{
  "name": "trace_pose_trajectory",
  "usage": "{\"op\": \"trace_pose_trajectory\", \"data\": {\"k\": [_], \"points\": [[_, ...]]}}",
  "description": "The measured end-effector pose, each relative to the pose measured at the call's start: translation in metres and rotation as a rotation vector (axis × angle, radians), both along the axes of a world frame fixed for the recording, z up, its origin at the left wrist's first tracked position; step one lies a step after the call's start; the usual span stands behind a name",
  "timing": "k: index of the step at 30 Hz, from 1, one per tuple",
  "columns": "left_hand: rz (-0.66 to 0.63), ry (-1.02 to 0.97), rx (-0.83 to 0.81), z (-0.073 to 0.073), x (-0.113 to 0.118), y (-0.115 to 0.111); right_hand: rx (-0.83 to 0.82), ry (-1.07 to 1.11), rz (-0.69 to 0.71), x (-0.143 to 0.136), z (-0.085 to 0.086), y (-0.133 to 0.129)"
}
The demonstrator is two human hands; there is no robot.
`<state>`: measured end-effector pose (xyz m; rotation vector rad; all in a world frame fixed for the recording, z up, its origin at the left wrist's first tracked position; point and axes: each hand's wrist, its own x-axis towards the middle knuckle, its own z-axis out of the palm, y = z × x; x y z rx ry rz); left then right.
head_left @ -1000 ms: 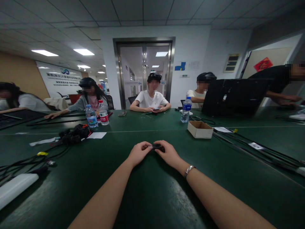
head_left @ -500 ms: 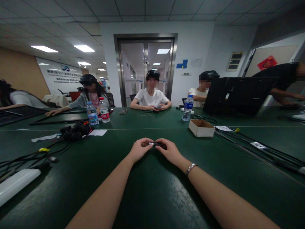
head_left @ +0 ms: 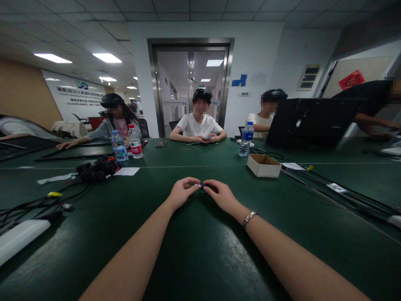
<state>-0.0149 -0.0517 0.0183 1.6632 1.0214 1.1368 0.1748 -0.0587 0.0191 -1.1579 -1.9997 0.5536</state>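
My left hand (head_left: 181, 195) and my right hand (head_left: 223, 195) meet in the middle, just above the green table (head_left: 200, 251). Between their fingertips is a small, thin, dark object (head_left: 202, 185) with a short silvery part at its left. My left hand pinches the silvery side, and my right hand pinches the dark side. Most of the object is covered by the fingers, so its kind cannot be made out. A silver bracelet (head_left: 249, 218) circles my right wrist.
An open cardboard box (head_left: 263, 168) stands ahead on the right, near a water bottle (head_left: 246, 140). Two bottles (head_left: 119, 146) and black gear (head_left: 97, 169) lie left. Cables (head_left: 328, 184) run along both sides. Several people sit around the table; a black monitor (head_left: 316, 123) stands right.
The camera view has shifted slightly. My hands stay together, with the object turned a little in my fingers and less of its silvery part showing.
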Motion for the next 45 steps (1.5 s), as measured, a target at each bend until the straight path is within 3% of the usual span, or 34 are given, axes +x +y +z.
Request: {"op": "trace_pose_trajectory", "data": {"k": [8, 13, 17, 29, 32, 35, 38, 45], "points": [[-0.042, -0.041, -0.047, 0.003, -0.0026, -0.0003, -0.017, 0.038, 0.011, 0.001, -0.003, 0.0025], [0.088, 0.131, -0.056, 0.0031, -0.0018, -0.0008, -0.026, 0.034, -0.006, 0.0002, -0.0022, 0.0026], [0.054, 0.245, -0.021, 0.0002, -0.0016, 0.0001, -0.002, 0.007, 0.002, -0.0003, -0.0008, 0.0021], [-0.043, 0.021, 0.007, -0.0038, -0.0013, 0.0035, 0.001, 0.003, -0.008, -0.0016, -0.0004, 0.0014], [0.017, 0.015, -0.031, -0.0019, -0.0032, 0.0052, -0.006, 0.013, -0.008, -0.0016, -0.0005, 0.002], [0.135, 0.176, -0.065, -0.001, -0.0028, 0.0051, -0.023, 0.007, -0.017, -0.0013, -0.0006, 0.0017], [0.177, 0.33, 0.019, -0.0024, -0.0007, 0.0037, -0.022, -0.004, -0.024, -0.0011, 0.0001, 0.0005], [0.032, 0.092, 0.031, -0.0036, 0.0, 0.0007, -0.034, 0.025, -0.023, -0.0002, -0.0002, -0.0001]]}}
